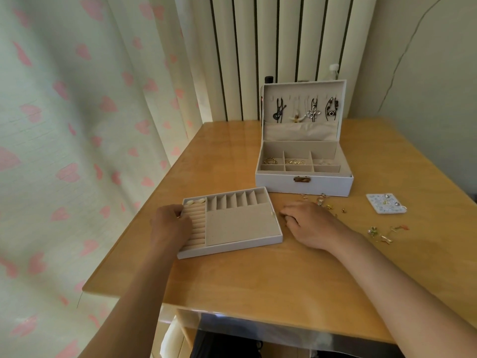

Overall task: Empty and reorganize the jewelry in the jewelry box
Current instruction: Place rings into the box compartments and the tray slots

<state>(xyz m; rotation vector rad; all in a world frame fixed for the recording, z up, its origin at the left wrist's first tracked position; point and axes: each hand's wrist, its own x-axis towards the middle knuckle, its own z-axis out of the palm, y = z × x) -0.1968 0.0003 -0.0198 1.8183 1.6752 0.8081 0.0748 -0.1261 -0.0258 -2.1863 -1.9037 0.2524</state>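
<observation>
At centre, the left hand [170, 223] steadies the tray [240, 223] with curled fingers while the right hand [307, 223], curled on the table [258, 293] with any hold hidden, should pinch loose jewelry [328, 205] singly.

One jewelry box [304, 187], one tray [227, 248]

1 wide-angle view, worn on the person's head, faces forward and steeply down over the glossy light-wood table [258, 280]. It sits close above the near edge, and both bare forearms run in from the bottom corners. The white open-lidded jewelry box [304, 186] stands farther off, right of centre. The pale curtain with pink hearts [64, 151] fills the left side.
</observation>
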